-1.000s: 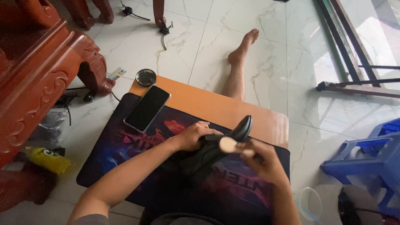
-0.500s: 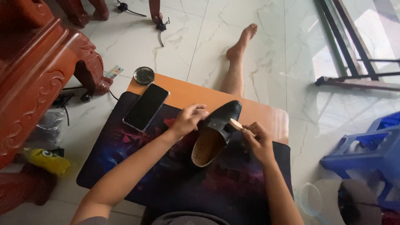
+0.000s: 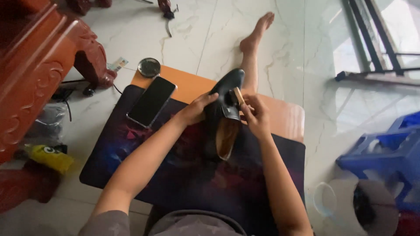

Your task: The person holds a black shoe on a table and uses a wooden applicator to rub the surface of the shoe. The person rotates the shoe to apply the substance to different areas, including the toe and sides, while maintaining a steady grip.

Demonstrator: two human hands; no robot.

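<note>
A black leather shoe (image 3: 225, 102) with a tan insole is held up over a dark mat (image 3: 183, 175), toe pointing away from me. My left hand (image 3: 194, 109) grips its left side near the opening. My right hand (image 3: 256, 114) pinches a small pale wooden brush (image 3: 239, 95) against the shoe's upper. The mat covers a low orange table (image 3: 284, 118).
A black phone (image 3: 152, 101) lies on the mat's far left corner. A round tin (image 3: 148, 67) sits on the floor beyond the table. Carved red wooden furniture (image 3: 39, 65) stands left, a blue plastic stool (image 3: 385, 153) right. My bare leg (image 3: 251, 48) stretches across the marble floor.
The shoe has been lifted and turned so the toe points farther away. Both hands moved up and away from me with it, and the brush now rests on the upper.
</note>
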